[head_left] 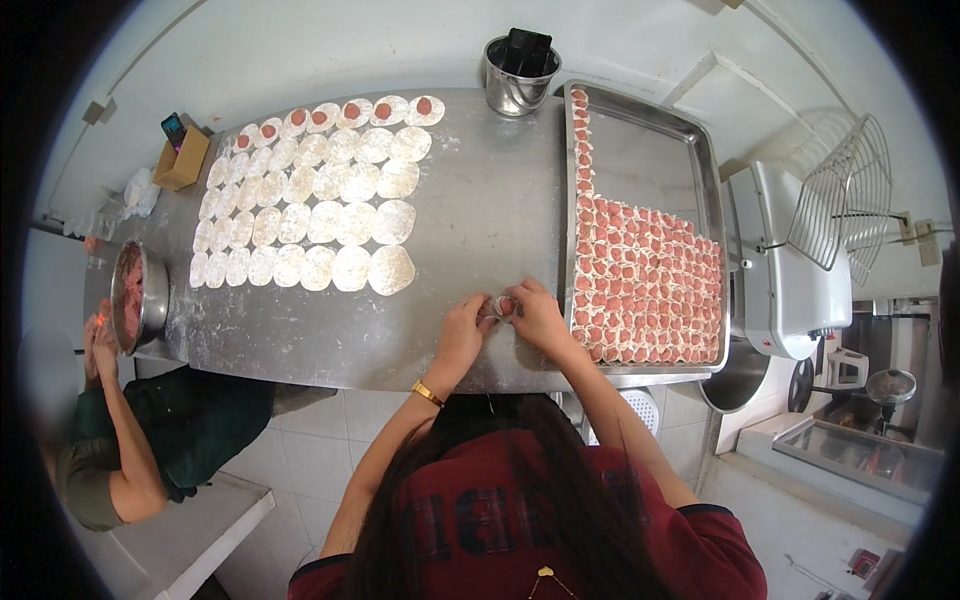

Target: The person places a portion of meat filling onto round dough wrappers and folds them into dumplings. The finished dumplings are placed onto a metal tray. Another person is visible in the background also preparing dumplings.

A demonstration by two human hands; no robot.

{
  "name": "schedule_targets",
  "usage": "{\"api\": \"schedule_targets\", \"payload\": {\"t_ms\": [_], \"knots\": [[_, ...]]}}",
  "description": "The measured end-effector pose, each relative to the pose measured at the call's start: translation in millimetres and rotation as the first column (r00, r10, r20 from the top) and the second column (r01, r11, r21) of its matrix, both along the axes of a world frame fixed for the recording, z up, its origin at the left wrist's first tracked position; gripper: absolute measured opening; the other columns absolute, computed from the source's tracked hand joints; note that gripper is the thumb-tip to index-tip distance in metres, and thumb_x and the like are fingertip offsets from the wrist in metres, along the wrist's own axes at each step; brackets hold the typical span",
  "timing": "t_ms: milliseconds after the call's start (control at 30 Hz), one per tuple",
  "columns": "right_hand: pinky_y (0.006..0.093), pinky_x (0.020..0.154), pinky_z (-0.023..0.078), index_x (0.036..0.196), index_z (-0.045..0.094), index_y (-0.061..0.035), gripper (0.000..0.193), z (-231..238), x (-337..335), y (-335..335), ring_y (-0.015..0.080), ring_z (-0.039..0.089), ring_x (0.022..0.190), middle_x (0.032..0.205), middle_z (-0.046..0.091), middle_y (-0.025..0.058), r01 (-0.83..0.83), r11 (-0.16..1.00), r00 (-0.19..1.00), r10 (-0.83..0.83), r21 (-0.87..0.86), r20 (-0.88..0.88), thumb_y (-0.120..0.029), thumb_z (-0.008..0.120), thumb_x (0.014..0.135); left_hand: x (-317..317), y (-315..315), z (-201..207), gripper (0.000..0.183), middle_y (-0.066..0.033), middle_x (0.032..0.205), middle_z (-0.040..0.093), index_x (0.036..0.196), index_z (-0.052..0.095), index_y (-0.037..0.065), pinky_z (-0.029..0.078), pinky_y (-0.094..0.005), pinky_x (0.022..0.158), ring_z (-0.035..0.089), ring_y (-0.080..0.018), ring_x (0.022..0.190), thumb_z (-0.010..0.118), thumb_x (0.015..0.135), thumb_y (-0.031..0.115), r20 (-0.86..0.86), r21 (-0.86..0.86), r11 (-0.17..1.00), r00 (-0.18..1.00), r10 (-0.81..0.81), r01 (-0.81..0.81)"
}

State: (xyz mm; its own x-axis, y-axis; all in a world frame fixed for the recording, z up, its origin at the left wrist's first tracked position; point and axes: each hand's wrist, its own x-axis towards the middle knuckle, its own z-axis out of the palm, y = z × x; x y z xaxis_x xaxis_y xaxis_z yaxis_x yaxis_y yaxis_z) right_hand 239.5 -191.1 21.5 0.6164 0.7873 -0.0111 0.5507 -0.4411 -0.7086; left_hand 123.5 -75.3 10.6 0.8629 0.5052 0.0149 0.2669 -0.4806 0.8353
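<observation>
Between my two hands, over the steel table's front part, is a small dumpling [506, 306] with reddish meat showing at its open top. My left hand [468, 325] pinches it from the left, a gold watch on that wrist. From the right, my right hand [532, 316] closes its fingers on the same dumpling. Just right of my hands lies a large metal tray [650, 150] with packed rows of open-topped dumplings [650, 285]. Farther left, floured round wrappers [325, 222] lie in rows. Several in the back row carry a lump of meat [353, 110].
A steel bowl of minced meat [150, 295] stands at the left beside a co-worker's hands [102, 345]. At the back are a steel pot [518, 92] with a black object in it and a cardboard box [182, 160]. A white machine [785, 260] stands right of the tray.
</observation>
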Motion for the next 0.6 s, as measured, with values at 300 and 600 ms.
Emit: {"api": "schedule_targets", "payload": {"t_ms": [300, 600], "knots": [[0.0431, 0.076, 0.048, 0.101, 0.063, -0.0022, 0.035, -0.4, -3.7, 2.4, 0.0376, 0.059, 0.089, 0.095, 0.059, 0.0166, 0.052, 0.998, 0.997, -0.054, 0.043, 0.054, 0.008, 0.053, 0.070, 2.8, 0.1, 5.4, 0.024, -0.0165, 0.090, 0.068, 0.099, 0.062, 0.001, 0.053, -0.0373, 0.074, 0.067, -0.0308, 0.084, 0.067, 0.075, 0.000, -0.014, -0.058, 0.998, 1.000, 0.010, -0.011], [0.0433, 0.080, 0.048, 0.107, 0.062, -0.0076, 0.040, 3.2, -4.2, 2.8, 0.0371, 0.058, 0.091, 0.099, 0.058, 0.0145, -0.012, 0.997, 0.999, 0.015, 0.077, -0.044, 0.007, 0.054, 0.071, 0.0, -1.7, 3.3, 0.020, -0.0184, 0.089, 0.068, 0.097, 0.061, -0.001, 0.052, -0.0366, 0.075, 0.067, -0.0313, 0.085, 0.065, 0.078, 0.000, -0.024, -0.148, 0.989, 1.000, 0.009, -0.013]]}}
